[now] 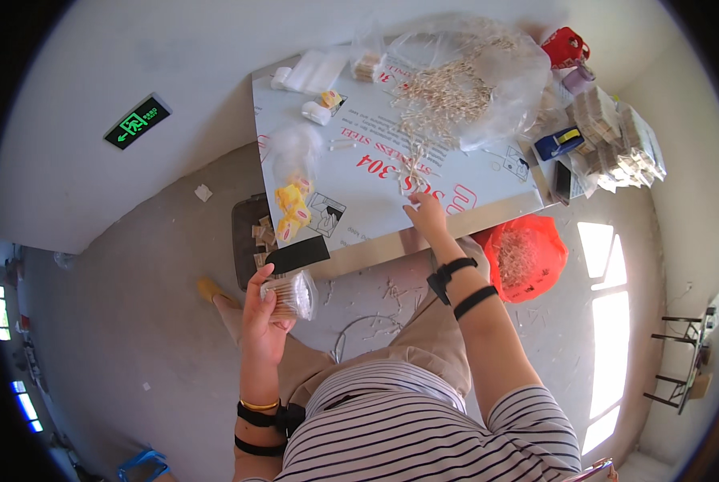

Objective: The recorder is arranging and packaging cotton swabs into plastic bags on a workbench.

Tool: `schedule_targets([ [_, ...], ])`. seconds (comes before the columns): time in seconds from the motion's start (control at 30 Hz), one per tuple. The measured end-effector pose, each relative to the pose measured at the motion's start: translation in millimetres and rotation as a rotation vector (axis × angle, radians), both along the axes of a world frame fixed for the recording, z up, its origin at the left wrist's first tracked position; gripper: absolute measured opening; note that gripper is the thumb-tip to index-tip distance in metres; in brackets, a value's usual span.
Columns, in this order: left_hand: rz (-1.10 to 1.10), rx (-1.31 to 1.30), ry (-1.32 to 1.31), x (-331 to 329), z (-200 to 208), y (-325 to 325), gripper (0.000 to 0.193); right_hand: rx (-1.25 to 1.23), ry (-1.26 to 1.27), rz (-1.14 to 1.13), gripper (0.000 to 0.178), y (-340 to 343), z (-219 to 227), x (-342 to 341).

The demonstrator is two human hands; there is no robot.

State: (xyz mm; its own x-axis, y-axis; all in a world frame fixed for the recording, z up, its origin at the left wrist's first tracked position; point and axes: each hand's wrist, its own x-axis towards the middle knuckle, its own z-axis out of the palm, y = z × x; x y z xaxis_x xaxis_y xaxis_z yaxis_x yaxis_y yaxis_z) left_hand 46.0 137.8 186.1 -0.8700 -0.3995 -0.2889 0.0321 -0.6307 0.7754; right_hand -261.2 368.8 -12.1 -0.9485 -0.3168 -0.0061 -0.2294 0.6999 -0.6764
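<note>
My left hand (264, 317) is wrapped round a clear plastic pack of cotton swabs (293, 296), held in front of the table's near left edge. White tips face right and the sticks run toward my palm. My right hand (428, 215) is at the table's front edge, its curled fingertips on a few loose cotton swabs (413, 175); the exact grip is small in view. Farther back, these swabs trail into a big heap of cotton swabs (448, 88), partly inside a clear plastic bag (508, 104).
The metal-sheet table (359, 209) carries yellow packets (293, 210), clear bags (315, 72) and a blue tape dispenser (558, 143). Stacked swab packs (616, 136) are at right. Below stand a red bag (528, 261) of swabs and a dark bin (243, 241). Swabs litter the floor.
</note>
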Motion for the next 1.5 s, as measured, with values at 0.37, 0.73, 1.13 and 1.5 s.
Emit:
schedule_targets([
  [0.37,0.034,0.063,-0.061,-27,-21,-36,0.044,0.430,-0.338,-0.072,0.025,-94,1,-43],
  [0.73,0.026,0.045,0.028,-5,4,-33,0.044,-0.895,-0.913,0.285,0.016,-72,138,69],
  [1.13,-0.033,-0.002,0.225,43,55,11,0.049,-0.691,0.026,0.560,0.010,-7,319,195],
  [1.5,-0.091,-0.066,0.338,75,87,46,0.052,-0.594,0.377,0.706,0.022,26,351,245],
])
